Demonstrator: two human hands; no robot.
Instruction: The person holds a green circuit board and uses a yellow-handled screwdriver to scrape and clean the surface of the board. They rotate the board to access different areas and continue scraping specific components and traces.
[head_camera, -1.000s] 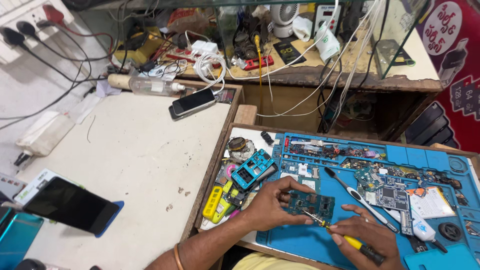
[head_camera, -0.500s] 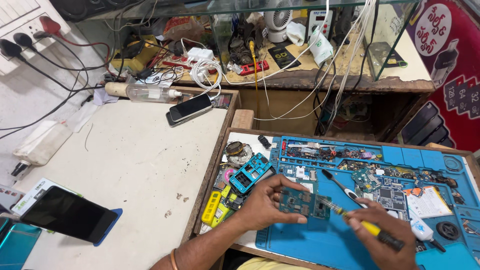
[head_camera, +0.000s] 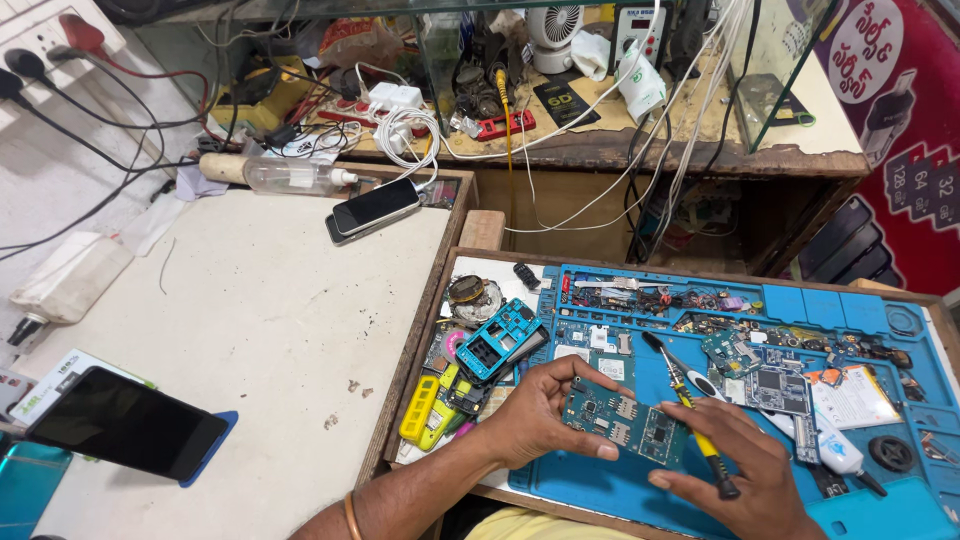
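Cluttered counter (head_camera: 250, 330): your left hand (head_camera: 535, 415) pinches the green circuit board (head_camera: 625, 425); your right hand (head_camera: 735, 475), at four o'clock, grips the yellow screwdriver (head_camera: 695, 430). Seat its tip squarely.

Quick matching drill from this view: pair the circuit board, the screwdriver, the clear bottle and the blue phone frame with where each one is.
Things:
1. circuit board
2. screwdriver
3. clear bottle
4. blue phone frame

Places:
A. lying on its side at the far edge of the white table
B. held in the right hand
C. at the left edge of the blue mat, beside yellow parts
D. held in the left hand

Pairs: 1-D, 2-B, 3-A, 4-C
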